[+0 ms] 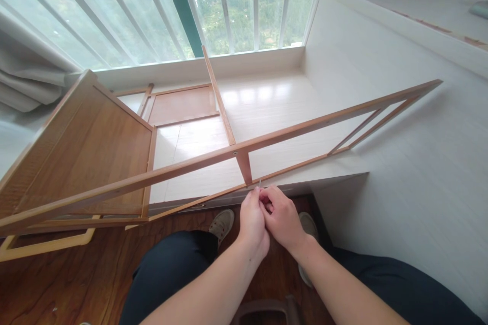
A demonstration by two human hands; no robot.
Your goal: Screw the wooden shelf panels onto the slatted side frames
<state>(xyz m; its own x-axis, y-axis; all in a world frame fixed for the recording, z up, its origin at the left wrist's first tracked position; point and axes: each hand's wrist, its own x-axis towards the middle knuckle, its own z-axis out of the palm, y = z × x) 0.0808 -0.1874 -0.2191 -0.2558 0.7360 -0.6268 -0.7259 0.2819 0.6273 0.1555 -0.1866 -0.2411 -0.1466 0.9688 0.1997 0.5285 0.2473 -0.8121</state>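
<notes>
My left hand [252,219] and my right hand [282,214] are closed and pressed together at the fingertips, in the lower middle of the head view. A thin metal rod [260,183] sticks up between the fingertips; its lower part is hidden by them. Just beyond the hands, a short wooden crosspiece [244,166] joins the long rails of a brown wooden frame [301,129]. A small round metal fitting [235,153] shows on the upper rail, above this joint. Another thin wooden bar [218,94] runs from the rail toward the window.
A large wooden panel [95,152] leans at the left, with a pale yellow bar handle [49,247] below it. A smaller wooden panel [182,105] lies on the white window ledge [274,94]. A white wall [412,162] bounds the right side. A curtain [26,66] hangs at left.
</notes>
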